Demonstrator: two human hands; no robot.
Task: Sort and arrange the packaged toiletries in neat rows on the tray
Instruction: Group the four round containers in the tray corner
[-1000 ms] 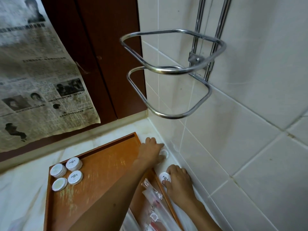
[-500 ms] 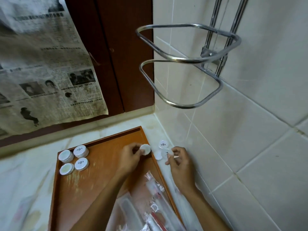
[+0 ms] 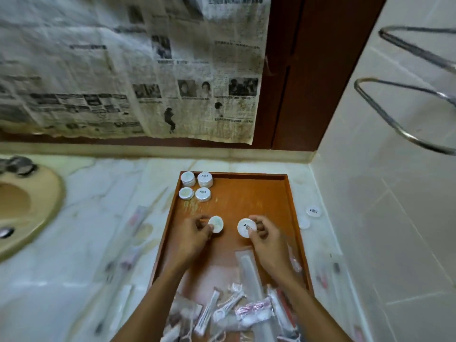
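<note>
An orange-brown tray (image 3: 266, 193) lies on the marble counter. Several round white soap packs (image 3: 196, 186) sit in a square group at its far left corner. My left hand (image 3: 191, 234) pinches one round white pack (image 3: 216, 223) above the tray's middle. My right hand (image 3: 264, 234) pinches another round pack (image 3: 246, 227) with a dark logo. A heap of clear-wrapped toiletries (image 3: 234, 309) fills the tray's near end. Two more round packs (image 3: 313, 211) (image 3: 304, 223) lie on the counter right of the tray.
Wrapped sachets (image 3: 134, 233) are scattered on the counter left of the tray, and more lie to its right (image 3: 328, 272). A beige sink (image 3: 27, 208) is at far left. Newspaper (image 3: 148, 70) hangs behind; a chrome rack (image 3: 407, 112) juts from the tiled right wall.
Both hands came back from the counter by the wall, each carrying a round pack, and now hold them over the tray's middle. The view has swung left.
</note>
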